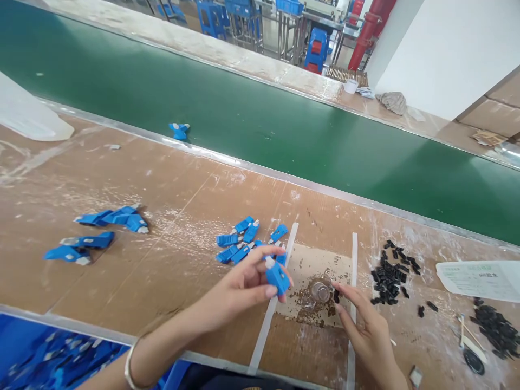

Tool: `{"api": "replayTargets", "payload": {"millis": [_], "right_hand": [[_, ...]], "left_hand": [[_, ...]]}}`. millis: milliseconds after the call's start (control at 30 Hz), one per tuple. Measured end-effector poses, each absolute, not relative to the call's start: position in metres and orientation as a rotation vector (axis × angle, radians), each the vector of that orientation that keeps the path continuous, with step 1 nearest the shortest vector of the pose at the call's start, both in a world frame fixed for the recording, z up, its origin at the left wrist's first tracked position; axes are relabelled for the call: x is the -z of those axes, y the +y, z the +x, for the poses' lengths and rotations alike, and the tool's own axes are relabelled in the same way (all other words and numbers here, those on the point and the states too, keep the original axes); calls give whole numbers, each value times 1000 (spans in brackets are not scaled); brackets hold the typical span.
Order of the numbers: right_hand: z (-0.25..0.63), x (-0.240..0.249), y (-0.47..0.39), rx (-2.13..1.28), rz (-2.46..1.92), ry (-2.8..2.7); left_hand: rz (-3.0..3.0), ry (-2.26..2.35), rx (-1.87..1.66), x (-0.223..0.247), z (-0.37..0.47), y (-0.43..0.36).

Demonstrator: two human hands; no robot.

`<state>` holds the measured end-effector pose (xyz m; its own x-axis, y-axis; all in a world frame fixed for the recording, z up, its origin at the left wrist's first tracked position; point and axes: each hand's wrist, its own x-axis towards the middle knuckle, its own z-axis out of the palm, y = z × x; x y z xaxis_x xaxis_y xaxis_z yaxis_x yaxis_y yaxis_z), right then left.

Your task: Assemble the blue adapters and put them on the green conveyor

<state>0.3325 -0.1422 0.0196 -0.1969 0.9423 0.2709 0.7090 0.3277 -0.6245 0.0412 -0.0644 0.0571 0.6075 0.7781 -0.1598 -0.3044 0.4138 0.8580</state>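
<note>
My left hand [254, 284] holds up a blue plastic part [277, 277] with a pale tip, pinched between the thumb and fingers. My right hand [365, 319] pinches a small black piece [336, 296] beside a small clear round dish [320, 291]. The dish sits on a stained cardboard patch [341, 265] between two white tape strips. Several blue parts [238, 241] lie just behind my left hand. To the right of my right hand is a pile of small black pieces [388, 279].
A green conveyor belt [252, 124] runs behind the table, with blue parts [179, 130] at its near edge. More blue parts [117, 216] lie left. A white bottle [483, 279], black pieces [498, 327] and cotton swabs [462, 330] are right. A blue bin [49, 357] is lower left.
</note>
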Motion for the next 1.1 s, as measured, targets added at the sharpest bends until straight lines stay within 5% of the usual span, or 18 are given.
{"api": "replayTargets", "payload": {"millis": [667, 933, 1100], "right_hand": [[331, -10, -141, -224, -1424, -2177], [319, -34, -178, -888, -1488, -1323], [316, -44, -170, -1061, -1204, -1389]], "left_hand": [[568, 667, -669, -24, 78, -123], [477, 584, -682, -22, 111, -121], [417, 532, -698, -30, 125, -119]]}}
